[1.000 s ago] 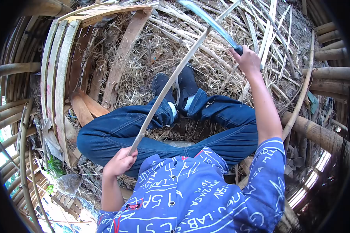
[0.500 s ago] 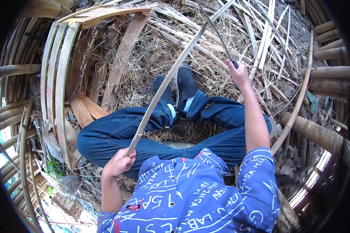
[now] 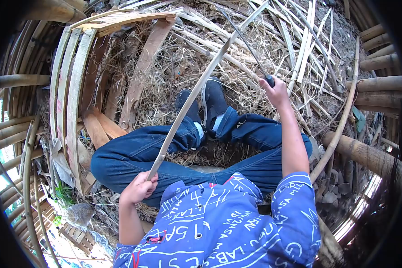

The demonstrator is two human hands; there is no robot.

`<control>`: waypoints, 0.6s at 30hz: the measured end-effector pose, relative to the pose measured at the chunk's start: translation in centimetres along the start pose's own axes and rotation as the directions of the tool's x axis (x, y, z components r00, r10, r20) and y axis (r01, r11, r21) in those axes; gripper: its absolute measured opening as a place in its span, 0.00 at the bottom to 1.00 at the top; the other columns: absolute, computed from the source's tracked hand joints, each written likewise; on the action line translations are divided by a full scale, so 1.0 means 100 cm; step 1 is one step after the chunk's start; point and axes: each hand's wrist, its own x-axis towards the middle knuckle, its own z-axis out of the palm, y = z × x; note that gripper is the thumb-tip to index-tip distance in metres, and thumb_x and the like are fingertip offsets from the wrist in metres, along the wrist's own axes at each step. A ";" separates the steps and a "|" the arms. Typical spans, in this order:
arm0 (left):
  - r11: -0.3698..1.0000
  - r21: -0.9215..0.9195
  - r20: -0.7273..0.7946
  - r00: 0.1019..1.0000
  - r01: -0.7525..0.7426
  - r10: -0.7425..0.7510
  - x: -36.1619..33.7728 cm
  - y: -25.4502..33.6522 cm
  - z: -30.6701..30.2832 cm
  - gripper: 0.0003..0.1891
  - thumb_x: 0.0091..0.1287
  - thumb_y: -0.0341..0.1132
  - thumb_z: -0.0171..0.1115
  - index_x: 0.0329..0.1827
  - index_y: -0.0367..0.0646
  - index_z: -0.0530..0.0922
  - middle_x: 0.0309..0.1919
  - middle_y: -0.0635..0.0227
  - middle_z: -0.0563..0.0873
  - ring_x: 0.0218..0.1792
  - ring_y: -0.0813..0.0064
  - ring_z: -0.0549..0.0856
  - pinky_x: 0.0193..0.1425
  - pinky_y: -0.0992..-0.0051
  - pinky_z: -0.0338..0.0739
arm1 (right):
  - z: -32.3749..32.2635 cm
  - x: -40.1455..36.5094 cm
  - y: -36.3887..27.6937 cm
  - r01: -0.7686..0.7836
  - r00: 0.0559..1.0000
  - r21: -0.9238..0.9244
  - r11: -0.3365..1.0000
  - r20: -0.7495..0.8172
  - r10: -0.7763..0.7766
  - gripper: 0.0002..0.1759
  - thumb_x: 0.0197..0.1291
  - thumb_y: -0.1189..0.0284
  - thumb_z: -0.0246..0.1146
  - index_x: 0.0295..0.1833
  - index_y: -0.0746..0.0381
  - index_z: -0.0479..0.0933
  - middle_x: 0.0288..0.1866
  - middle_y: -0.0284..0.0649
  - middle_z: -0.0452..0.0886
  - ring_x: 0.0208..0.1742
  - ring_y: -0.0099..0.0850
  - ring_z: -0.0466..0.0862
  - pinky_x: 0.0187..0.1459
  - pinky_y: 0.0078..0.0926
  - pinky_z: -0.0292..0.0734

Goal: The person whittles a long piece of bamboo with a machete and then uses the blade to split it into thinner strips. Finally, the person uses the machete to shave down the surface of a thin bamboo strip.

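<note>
My left hand (image 3: 140, 188) is closed around the lower end of a long, flat bamboo strip (image 3: 183, 111), which slants up and right across my legs. In my right hand (image 3: 277, 93) is the dark handle of a knife (image 3: 253, 50). Its long, thin blade points up and left, crossing the strip near the strip's far end. Below the strip are my crossed legs in blue jeans (image 3: 134, 154) and my dark shoes (image 3: 214, 96).
Shavings (image 3: 165, 67) cover the ground ahead of my feet. A slatted wooden crate (image 3: 78, 85) stands at the left. Several split bamboo strips (image 3: 306, 44) lie at the upper right. A thick bamboo pole (image 3: 366, 154) is at the right, with bamboo walls on both sides.
The knife in my right hand has tilted further left, its blade crossing the strip slightly lower. My right hand has shifted slightly down. My left hand still grips the strip in nearly the same place.
</note>
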 end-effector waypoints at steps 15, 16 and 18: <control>0.978 0.200 -0.091 0.992 -0.063 0.082 0.003 -0.002 0.010 0.05 0.61 0.23 0.46 0.34 0.46 0.64 0.20 0.80 0.64 0.17 0.89 0.59 0.17 0.83 0.53 | -0.019 0.031 -0.043 0.042 0.999 -0.624 0.781 0.004 -0.051 0.35 0.60 0.34 0.57 0.37 0.59 0.78 0.26 0.46 0.85 0.30 0.41 0.88 0.32 0.40 0.83; 0.966 0.246 -0.096 0.990 -0.080 0.106 0.004 -0.002 0.011 0.05 0.61 0.23 0.46 0.34 0.46 0.65 0.20 0.80 0.64 0.17 0.89 0.60 0.17 0.83 0.53 | -0.022 0.041 -0.035 0.007 0.997 -0.703 0.712 -0.051 -0.060 0.34 0.60 0.34 0.57 0.37 0.59 0.77 0.26 0.45 0.85 0.30 0.39 0.89 0.30 0.39 0.83; 0.953 0.287 -0.102 0.986 -0.099 0.133 0.004 -0.001 0.010 0.05 0.61 0.23 0.47 0.35 0.45 0.65 0.20 0.80 0.64 0.17 0.89 0.60 0.17 0.83 0.53 | -0.032 0.046 -0.025 -0.003 0.993 -0.747 0.665 -0.084 -0.089 0.34 0.60 0.35 0.57 0.35 0.59 0.76 0.26 0.45 0.85 0.28 0.40 0.88 0.28 0.38 0.83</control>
